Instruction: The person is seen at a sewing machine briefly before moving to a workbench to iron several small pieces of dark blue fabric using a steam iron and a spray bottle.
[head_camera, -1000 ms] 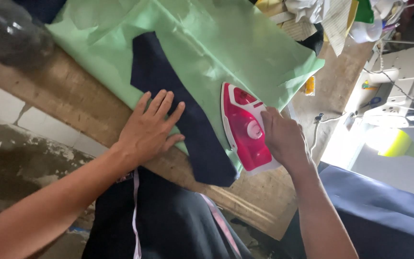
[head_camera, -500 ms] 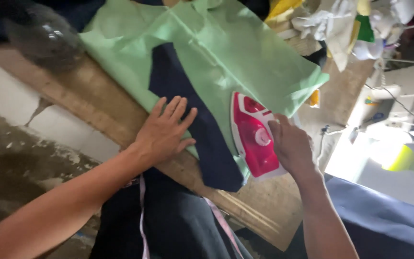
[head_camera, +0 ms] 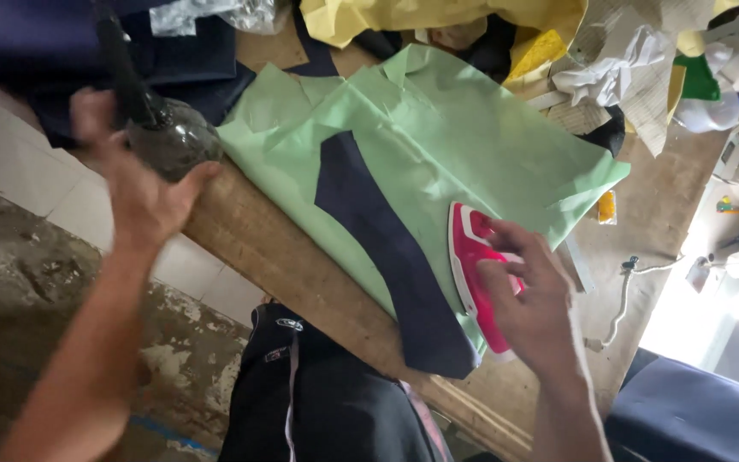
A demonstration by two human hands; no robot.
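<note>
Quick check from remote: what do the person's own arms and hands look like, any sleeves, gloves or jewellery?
Both forearms are bare, no sleeves in view. The left hand and right hand wear no gloves; no rings, watch or bands are visible.

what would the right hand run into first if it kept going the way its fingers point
The right hand, on the pink iron, points up-left across the table. First in that line is probably the dark navy fabric strip on the green cloth, though depth is uncertain.

Daylight flooded in from four o'clock, blown out to white glare; the left hand [head_camera: 134, 184] at ten o'clock was motion-blurred.
</note>
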